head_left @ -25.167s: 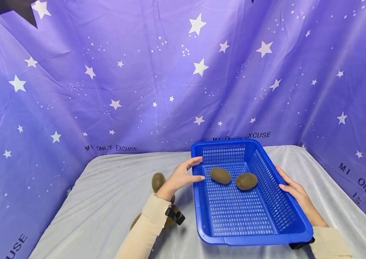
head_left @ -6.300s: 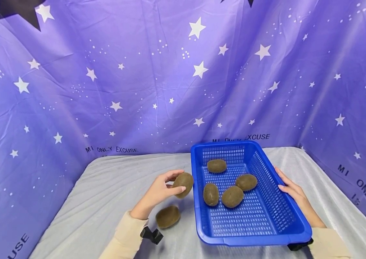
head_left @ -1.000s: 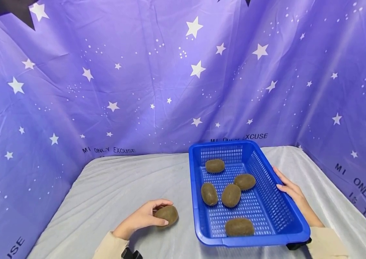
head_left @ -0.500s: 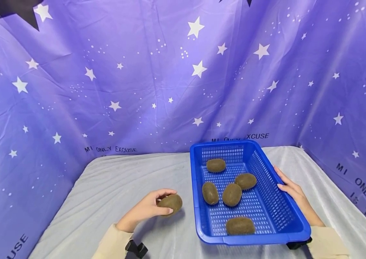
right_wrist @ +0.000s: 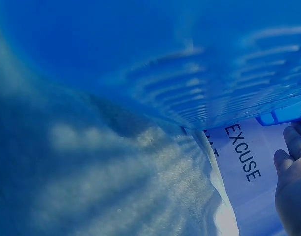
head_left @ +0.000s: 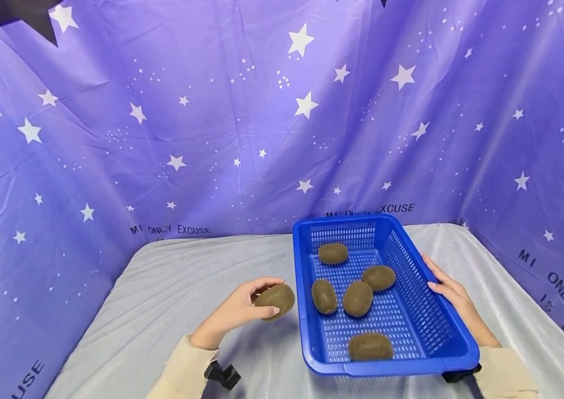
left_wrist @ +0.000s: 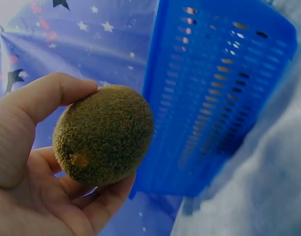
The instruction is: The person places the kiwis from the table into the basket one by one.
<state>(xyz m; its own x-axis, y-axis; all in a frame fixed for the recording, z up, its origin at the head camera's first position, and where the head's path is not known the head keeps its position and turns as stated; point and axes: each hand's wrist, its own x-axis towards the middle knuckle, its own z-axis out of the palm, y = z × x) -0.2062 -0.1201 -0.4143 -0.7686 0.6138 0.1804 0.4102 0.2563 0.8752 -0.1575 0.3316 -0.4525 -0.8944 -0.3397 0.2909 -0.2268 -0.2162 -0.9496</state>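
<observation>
My left hand (head_left: 232,311) holds a brown, fuzzy kiwi (head_left: 278,300) between thumb and fingers, just left of the blue plastic basket (head_left: 386,368). The kiwi is raised over the cloth, its shadow below it. In the left wrist view, the fingers wrap the kiwi (left_wrist: 106,135) close to the basket's slotted side. Several kiwis (head_left: 370,347) lie apart or touching on the basket's floor. My right hand (head_left: 459,296) grips the basket's right rim, thumb at the edge and fingertips partly hidden. Only part of the right hand (right_wrist: 293,184) shows in the right wrist view.
A pale grey cloth (head_left: 177,288) covers the table under the basket. Behind and at both sides hangs a purple curtain (head_left: 232,122) with white stars and printed words. The basket walls stand up around the kiwis inside.
Since a second ago, my left hand has lifted the kiwi off the cloth and carried it right and away toward the basket. Earlier, more kiwis came into the basket. My right hand stays put.
</observation>
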